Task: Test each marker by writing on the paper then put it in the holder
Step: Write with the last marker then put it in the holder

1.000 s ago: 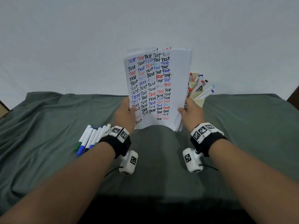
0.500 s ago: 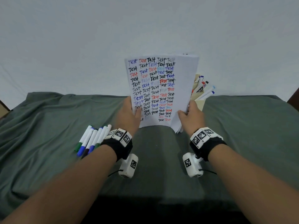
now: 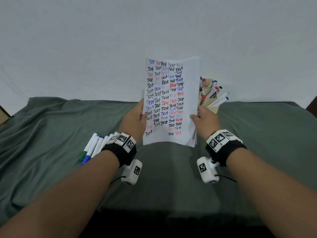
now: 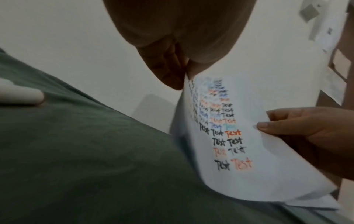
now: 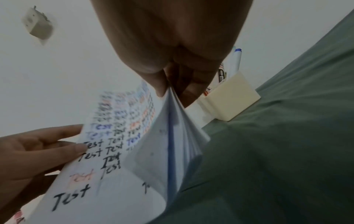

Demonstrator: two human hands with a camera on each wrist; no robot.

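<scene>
Gripping the stack of paper [image 3: 171,100] upright at mid-frame, the left hand [image 3: 135,119] pinches its left edge and the right hand [image 3: 203,120] clamps thumb and fingers on the right edge. Loose markers [image 3: 93,148] lie at lower left on the green cloth [image 3: 51,134]; right of the sheets stands the cream holder [image 3: 210,100], already bristling with markers.

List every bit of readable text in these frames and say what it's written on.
"Test": handwritten many times in black, red and blue, in rows down the top sheet of paper.
Printed labels on the barrels of the markers in the holder: too small to read.
Black-and-white square codes on the wristbands: patterns, not words.
</scene>
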